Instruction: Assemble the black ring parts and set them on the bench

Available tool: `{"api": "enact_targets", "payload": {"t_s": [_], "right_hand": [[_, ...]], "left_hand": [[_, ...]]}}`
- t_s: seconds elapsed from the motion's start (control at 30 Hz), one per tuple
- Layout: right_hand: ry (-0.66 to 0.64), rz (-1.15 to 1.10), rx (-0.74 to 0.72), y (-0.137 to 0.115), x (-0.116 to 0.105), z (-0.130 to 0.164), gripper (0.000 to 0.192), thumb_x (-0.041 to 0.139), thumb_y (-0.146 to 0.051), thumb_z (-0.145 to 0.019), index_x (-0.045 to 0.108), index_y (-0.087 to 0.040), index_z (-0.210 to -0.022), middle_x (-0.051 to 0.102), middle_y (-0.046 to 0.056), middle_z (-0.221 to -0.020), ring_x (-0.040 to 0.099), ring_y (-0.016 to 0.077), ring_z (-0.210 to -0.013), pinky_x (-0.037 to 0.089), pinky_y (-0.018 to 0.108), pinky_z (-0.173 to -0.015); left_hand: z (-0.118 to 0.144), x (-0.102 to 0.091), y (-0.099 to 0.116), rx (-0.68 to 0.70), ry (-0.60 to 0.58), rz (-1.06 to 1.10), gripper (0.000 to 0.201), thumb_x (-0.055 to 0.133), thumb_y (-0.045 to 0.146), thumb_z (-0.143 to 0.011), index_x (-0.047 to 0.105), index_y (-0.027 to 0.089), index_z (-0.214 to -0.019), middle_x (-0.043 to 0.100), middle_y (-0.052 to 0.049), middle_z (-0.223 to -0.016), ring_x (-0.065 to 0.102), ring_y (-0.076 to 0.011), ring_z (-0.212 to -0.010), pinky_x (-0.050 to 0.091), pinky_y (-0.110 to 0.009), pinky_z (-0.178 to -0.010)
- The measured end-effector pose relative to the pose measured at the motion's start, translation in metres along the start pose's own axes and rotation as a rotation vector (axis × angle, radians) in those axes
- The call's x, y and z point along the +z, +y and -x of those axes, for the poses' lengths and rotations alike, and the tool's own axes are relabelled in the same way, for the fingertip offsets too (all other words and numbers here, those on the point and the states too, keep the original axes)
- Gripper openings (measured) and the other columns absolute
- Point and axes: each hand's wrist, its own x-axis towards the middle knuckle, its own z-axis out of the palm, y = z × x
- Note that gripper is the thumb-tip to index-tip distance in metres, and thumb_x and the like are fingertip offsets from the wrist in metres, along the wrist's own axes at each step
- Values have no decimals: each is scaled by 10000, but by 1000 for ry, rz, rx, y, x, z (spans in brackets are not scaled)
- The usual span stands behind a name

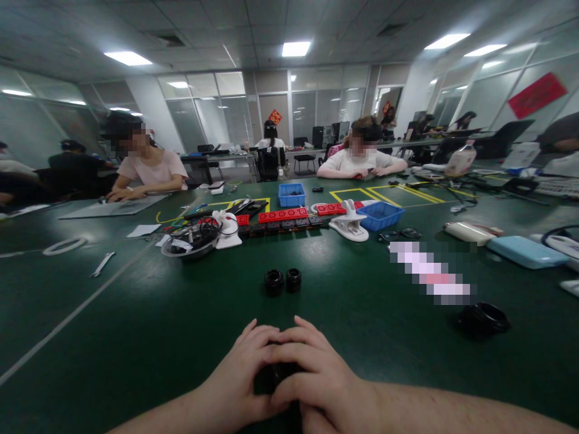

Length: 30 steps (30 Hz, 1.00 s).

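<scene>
the left hand (244, 374) and right hand (312, 374) are clasping together around a small black part (280, 374), mostly hidden between the fingers. just beyond the grip two black rings (283, 281) are sitting on the table (136, 325). farther out, a blue bin (291, 195) is holding dark bits, and a clear bowl (190, 240) is holding cables.

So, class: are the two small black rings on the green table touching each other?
Cannot tell. In the head view the left black ring and the right black ring sit side by side, edges very close; no clear gap or contact shows.
</scene>
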Motion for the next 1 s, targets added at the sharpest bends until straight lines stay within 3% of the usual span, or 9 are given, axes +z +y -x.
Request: {"api": "enact_targets", "payload": {"t_s": [0.2, 0.27, 0.37, 0.53, 0.77, 1.0], "right_hand": [[127, -75, 230, -1, 8, -4, 439, 628, -337, -689, 529, -157, -1078, 548, 94, -1070, 487, 215, -981, 356, 405, -918], [124, -76, 295, -1, 12, -4, 483, 680, -393, -655, 537, -160, -1053, 551, 85, -1017, 486, 214, -924, 399, 383, -836], [63, -57, 346, 1, 14, -4, 427, 702, -325, -640, 565, -177, -1016, 559, 67, -1005, 482, 208, -908, 396, 373, -810], [27, -74, 242, 2, 15, -5, 324, 555, -181, -648, 576, -176, -971, 577, 56, -976, 484, 185, -886, 396, 336, -782], [46, -84, 121, 4, 17, -6, 329, 415, -160, -575, 580, -164, -860, 622, 60, -930, 499, 177, -914, 393, 324, -817], [14, -112, 45, 3, 13, -8, 239, 373, -159, -614, 550, -181, -773, 645, 38, -912, 530, 152, -939, 381, 322, -866]], "left_hand": [[1, -3, -1, 3, -28, 6, 566, 698, 409, -706, 481, 291, -1215, 485, -53, -1269, 417, -275, -1181, 114, -545, -1054], [1, -2, -1, 7, -30, 10, 568, 701, 429, -695, 495, 271, -1201, 502, -64, -1242, 429, -279, -1164, 106, -542, -1056], [0, -3, 2, -9, -30, 12, 501, 706, 362, -682, 527, 274, -1142, 523, -48, -1201, 443, -269, -1144, 105, -534, -1057], [-2, -6, 9, -43, -42, 14, 454, 687, 214, -643, 555, 278, -1073, 537, -16, -1152, 456, -247, -1122, 102, -509, -1064], [0, -4, 7, -37, -23, 17, 422, 696, 286, -669, 554, 277, -1067, 541, -18, -1127, 466, -249, -1103, 123, -518, -1055], [-1, -3, 4, -22, -23, 0, 410, 698, 348, -683, 557, 270, -1060, 535, -27, -1145, 464, -250, -1109, 131, -528, -1053]]}}
